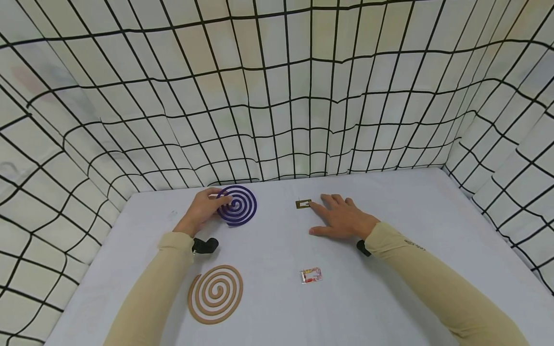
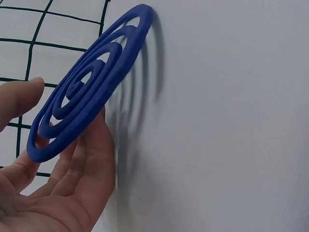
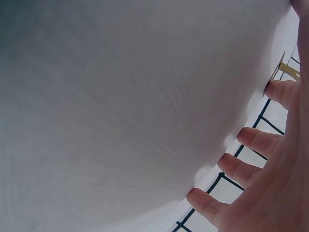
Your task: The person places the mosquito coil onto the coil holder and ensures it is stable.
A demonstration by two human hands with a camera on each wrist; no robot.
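A blue-purple mosquito coil (image 1: 246, 204) is held by my left hand (image 1: 201, 206) near the far edge of the table. In the left wrist view the coil (image 2: 113, 84) is tilted above the white surface, fingers beneath its near side and the thumb above. My right hand (image 1: 344, 218) lies with spread fingers, fingertips on the table. Its index finger touches a small brass-coloured metal coil stand (image 1: 298, 204); part of this stand (image 3: 288, 71) rises beside the fingertip in the right wrist view.
Nearer to me a tan mosquito coil (image 1: 216, 315) lies flat on the white table (image 1: 268, 245). Right of it is a small red-and-yellow printed packet (image 1: 311, 275). Black netting (image 1: 277, 96) before a pale wall borders the table's back and sides.
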